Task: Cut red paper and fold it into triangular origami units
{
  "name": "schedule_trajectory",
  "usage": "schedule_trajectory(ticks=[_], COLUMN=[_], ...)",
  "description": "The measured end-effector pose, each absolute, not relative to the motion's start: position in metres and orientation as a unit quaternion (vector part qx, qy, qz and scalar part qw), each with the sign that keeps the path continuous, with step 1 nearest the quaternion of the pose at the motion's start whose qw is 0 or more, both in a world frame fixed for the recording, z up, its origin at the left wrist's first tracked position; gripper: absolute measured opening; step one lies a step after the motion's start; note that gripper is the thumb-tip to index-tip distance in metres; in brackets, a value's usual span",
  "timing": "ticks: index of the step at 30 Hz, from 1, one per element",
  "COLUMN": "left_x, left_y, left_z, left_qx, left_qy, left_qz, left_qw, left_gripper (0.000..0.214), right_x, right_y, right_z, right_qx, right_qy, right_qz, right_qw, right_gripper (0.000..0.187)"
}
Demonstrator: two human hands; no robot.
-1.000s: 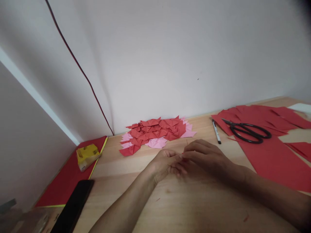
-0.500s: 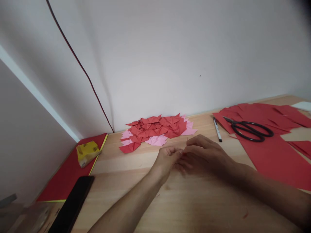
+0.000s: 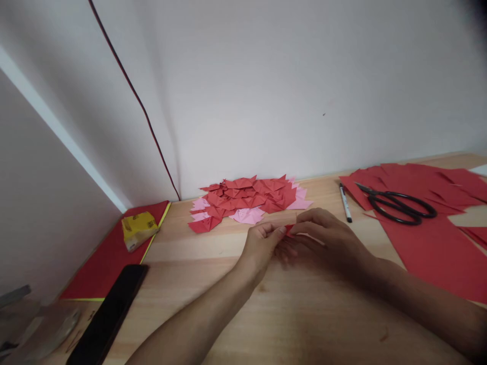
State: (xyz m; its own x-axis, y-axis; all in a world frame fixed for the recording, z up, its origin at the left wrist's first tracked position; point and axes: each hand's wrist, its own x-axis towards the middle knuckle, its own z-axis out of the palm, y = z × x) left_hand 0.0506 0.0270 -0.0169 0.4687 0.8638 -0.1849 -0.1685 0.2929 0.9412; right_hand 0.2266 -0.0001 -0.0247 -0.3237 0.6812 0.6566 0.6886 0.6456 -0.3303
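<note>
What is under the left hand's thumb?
Red paper shows just past the thumb of the left hand, next to the right hand. Any part beneath is covered; its shape can't be told.

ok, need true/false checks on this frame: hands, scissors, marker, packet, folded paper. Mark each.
1. The left hand pinches a small red paper piece, with the right hand close by. True.
2. The marker lies left of the scissors. True.
3. The scissors are in the right hand. False: they lie on red paper.
4. The yellow packet rests on a yellow-edged red sheet. True.
5. Nothing pink shows. False: pink pieces show in the folded pile.
</note>
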Motion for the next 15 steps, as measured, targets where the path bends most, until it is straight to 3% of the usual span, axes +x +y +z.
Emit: schedule_trajectory(ticks=[15], left_x=[0.0500], left_y=[0.0251], left_z=[-0.0174], left_qx=[0.450], left_qy=[0.386], left_qz=[0.415], left_qw=[0.690], left_gripper=[0.022], right_x=[0.2248], right_y=[0.0010], right_z=[-0.0249], right_qx=[-0.442], right_qy=[-0.806], right_qz=[-0.081], right_qw=[0.385], right_gripper=[0.009])
